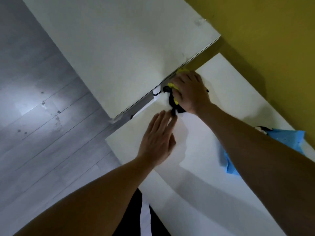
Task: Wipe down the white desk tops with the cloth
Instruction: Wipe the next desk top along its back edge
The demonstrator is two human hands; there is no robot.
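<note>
A: How many tables?
B: Two white ones, the far table (119, 48) and the near table (213, 167), a narrow gap between them.

A: And the cloth?
B: One yellow cloth (172, 86), mostly hidden under the right hand (190, 91), whose fingers press it at the near table's edge by the gap.

A: The left hand (157, 142)?
B: Flat on the near table, fingers straight, touching a black cord (172, 103). A blue sheet (286, 138) is partly hidden behind the right forearm.
</note>
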